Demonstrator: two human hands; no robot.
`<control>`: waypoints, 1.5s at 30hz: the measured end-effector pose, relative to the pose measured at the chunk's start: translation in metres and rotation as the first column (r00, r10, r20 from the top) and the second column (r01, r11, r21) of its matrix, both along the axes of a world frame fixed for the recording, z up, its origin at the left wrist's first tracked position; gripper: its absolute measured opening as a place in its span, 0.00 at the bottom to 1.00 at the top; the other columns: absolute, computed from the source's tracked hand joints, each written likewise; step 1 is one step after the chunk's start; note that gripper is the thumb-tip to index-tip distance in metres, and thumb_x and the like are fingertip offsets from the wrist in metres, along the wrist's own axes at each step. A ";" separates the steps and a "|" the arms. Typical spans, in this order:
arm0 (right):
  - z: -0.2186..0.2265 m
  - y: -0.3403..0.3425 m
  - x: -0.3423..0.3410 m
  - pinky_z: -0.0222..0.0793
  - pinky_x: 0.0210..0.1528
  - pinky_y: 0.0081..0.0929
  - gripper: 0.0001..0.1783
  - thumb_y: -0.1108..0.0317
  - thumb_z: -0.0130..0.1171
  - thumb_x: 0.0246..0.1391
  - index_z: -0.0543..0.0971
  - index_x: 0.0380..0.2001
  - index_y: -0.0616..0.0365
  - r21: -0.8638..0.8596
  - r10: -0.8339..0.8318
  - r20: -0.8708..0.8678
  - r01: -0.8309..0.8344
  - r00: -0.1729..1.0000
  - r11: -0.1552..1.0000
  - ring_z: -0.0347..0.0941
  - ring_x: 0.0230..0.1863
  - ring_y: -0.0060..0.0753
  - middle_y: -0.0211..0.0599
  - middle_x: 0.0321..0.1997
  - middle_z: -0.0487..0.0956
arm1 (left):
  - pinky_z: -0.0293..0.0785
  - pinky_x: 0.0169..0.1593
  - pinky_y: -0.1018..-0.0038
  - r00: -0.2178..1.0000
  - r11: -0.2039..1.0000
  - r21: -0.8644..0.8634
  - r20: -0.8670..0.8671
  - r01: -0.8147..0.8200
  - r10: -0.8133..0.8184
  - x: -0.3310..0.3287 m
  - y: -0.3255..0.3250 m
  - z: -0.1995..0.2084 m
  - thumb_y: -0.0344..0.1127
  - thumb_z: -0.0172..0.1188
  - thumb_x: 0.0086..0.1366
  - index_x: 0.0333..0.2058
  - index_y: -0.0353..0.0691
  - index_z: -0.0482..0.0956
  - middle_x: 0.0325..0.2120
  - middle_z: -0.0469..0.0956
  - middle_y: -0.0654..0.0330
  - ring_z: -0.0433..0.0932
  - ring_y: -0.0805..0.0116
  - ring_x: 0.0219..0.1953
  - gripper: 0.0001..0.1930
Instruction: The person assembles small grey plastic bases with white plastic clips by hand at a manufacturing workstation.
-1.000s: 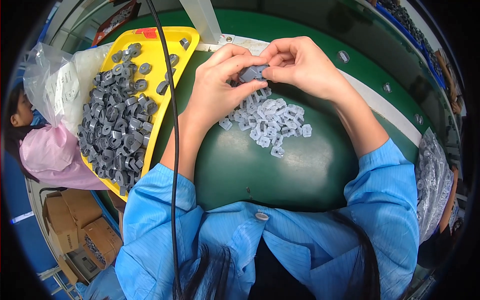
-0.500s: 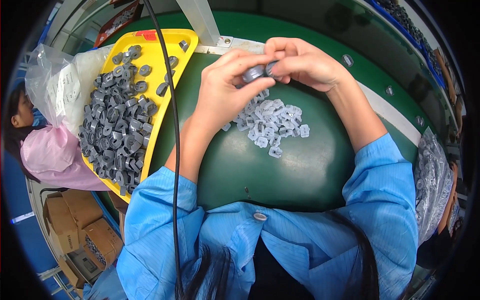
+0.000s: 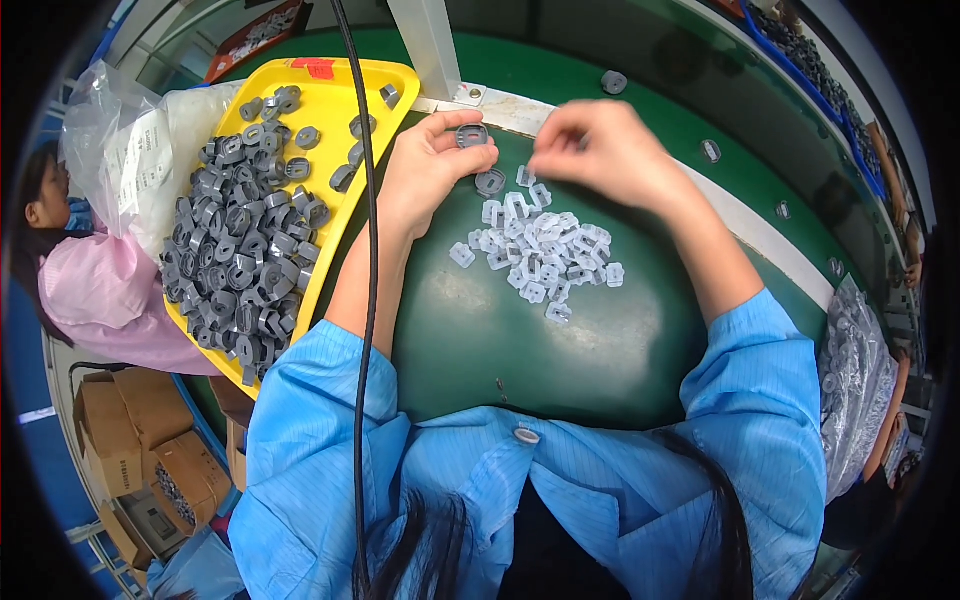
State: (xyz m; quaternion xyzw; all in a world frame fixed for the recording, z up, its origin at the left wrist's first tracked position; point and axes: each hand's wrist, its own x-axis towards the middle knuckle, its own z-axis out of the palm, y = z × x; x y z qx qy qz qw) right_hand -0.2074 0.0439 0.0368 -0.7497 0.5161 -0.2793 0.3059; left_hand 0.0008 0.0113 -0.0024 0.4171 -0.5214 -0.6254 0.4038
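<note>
Pinstriped blue jacket [image 3: 620, 480], pale round button [image 3: 527, 436], black top [image 3: 540, 550]

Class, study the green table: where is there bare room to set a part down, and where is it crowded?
Bare patches: between the translucent pieces and the blue jacket, and from those pieces rightward to the right forearm. Crowded: where those pieces lie; beside the table, the yellow tray, heaped with grey parts.

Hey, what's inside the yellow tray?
A heap of gray parts lies in the yellow tray, with a few scattered toward its far end. Whatever lies beneath the heap's top layer is covered.
</note>
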 end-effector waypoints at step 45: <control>-0.015 -0.010 -0.004 0.68 0.31 0.14 0.11 0.65 0.65 0.48 0.79 0.33 0.59 0.326 -0.114 0.628 -0.127 0.770 0.937 0.74 0.30 0.18 0.31 0.30 0.79 | 0.82 0.34 0.79 0.975 0.687 -0.725 0.121 -0.043 0.189 -0.038 0.029 0.006 0.20 0.65 0.49 0.37 0.33 0.72 0.50 0.61 0.52 0.80 0.69 0.32 0.16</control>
